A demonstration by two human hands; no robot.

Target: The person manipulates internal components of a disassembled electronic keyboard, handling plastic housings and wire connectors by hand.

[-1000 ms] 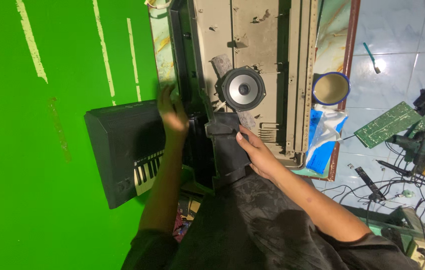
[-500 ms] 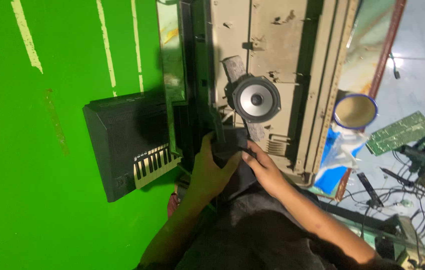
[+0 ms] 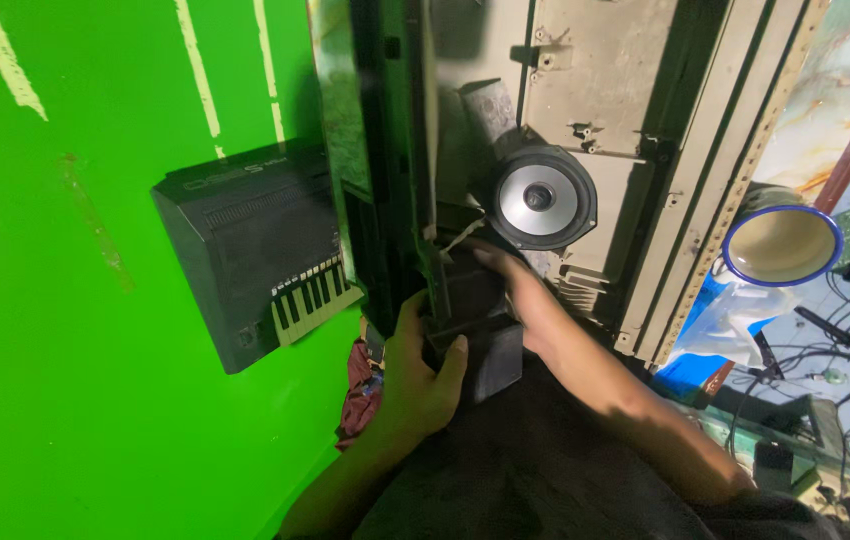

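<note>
A black box-shaped part (image 3: 480, 345) sits at the near end of an opened beige instrument chassis (image 3: 605, 90). My left hand (image 3: 420, 375) grips the part from the left, thumb pressed on its front face. From the right, my right hand (image 3: 520, 295) lies over its top, fingers curled around the far edge. Just beyond my right hand, a round grey speaker (image 3: 540, 197) is mounted in the chassis. A tall black frame (image 3: 390, 150) rises directly above my left hand.
A small black keyboard (image 3: 245, 255) with white keys lies against the green surface (image 3: 65, 350) on the left. A blue-rimmed mug (image 3: 780, 243) and blue-white plastic bag (image 3: 720, 325) sit at the right, with cables and tools (image 3: 825, 350) beyond. Dark cloth covers my lap.
My left hand came down from the black frame and closed on the black part. My right hand stayed on the part. The view has moved closer.
</note>
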